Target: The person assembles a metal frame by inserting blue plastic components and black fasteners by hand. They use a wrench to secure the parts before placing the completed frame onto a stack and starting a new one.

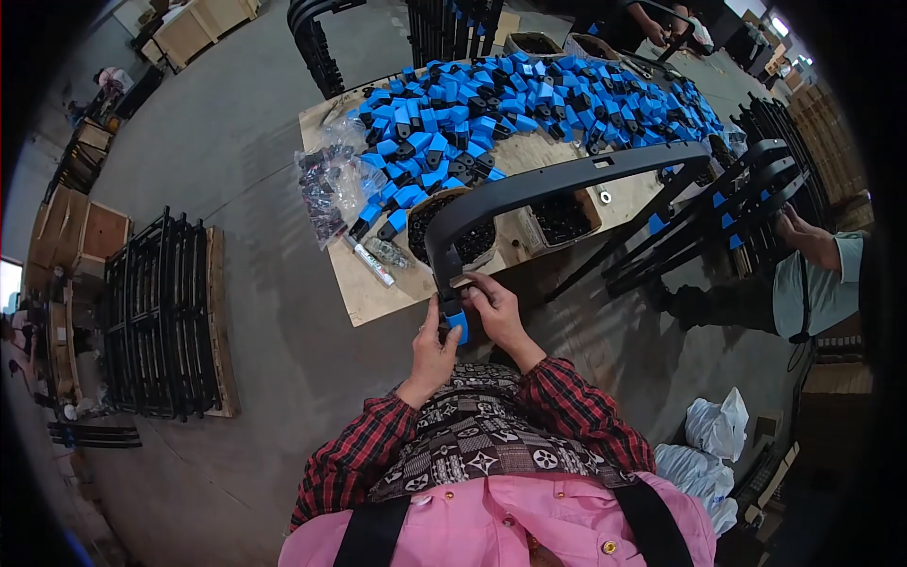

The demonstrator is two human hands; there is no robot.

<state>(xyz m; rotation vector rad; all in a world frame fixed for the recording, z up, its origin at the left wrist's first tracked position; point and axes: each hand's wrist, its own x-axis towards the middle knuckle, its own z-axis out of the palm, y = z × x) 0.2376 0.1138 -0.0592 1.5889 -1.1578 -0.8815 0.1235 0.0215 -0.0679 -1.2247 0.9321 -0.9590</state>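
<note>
Here both hands meet at the near end of a long black bar (567,175), just in front of the chest. The left hand (430,354) pinches a blue cap (457,323) from below and the side; the right hand (499,317) is closed round the bar's tip just above it, steadying it. The cap sits at that tip, seemingly partly on, so the step in hand looks like seating it. That likely calls for a firm push along the bar's axis while the right hand braces it square.

The bar arches up and away over the table (378,293), its far end near a co-worker's hand (789,227). Beneath it stand boxes of dark parts (562,219), and beside them a bag of hardware (331,184). Farther off lies a big heap of blue caps (529,99).
</note>
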